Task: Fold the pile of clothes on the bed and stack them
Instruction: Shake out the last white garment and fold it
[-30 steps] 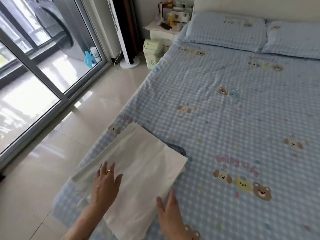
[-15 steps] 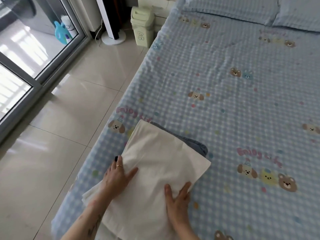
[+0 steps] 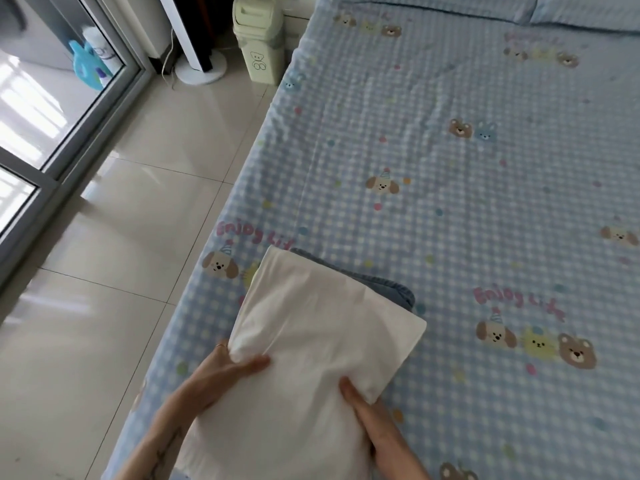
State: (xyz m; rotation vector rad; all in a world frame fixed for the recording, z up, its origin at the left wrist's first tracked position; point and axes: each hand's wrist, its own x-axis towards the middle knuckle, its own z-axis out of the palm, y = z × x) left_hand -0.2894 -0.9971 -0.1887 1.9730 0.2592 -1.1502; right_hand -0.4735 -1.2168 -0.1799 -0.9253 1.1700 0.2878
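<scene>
a white folded garment (image 3: pixel 322 327) lies near the left edge of the bed (image 3: pixel 485 168), at the near end, its far part folded back over itself so the fold shows as a rounded, doubled layer. under its far right corner a blue denim piece (image 3: pixel 391 289) peeks out, lying flat on the bed and partly covered by the white cloth. the left hand (image 3: pixel 225 368) grasps the left edge of the folded white layer, thumb lying across the top of the cloth and the fingers tucked beneath it; a thin ring shows on one finger. the right hand (image 3: pixel 360 400) grasps the near right corner of the same layer, fingers curled under the fold so that only the knuckles and the back of the hand show. both forearms reach in from the bottom of the view. the bed is covered with a blue and white checked sheet printed with bears, puppies and pink lettering. to the left of the bed is a glossy pale tiled floor (image 3: pixel 121 254). at the far end stand a small pale green bin (image 3: pixel 259 39) with a bear outline, the round white base of a standing appliance (image 3: pixel 201 71), and a glass sliding door (image 3: pixel 52 98) with a blue bottle (image 3: pixel 86 67) behind it.
</scene>
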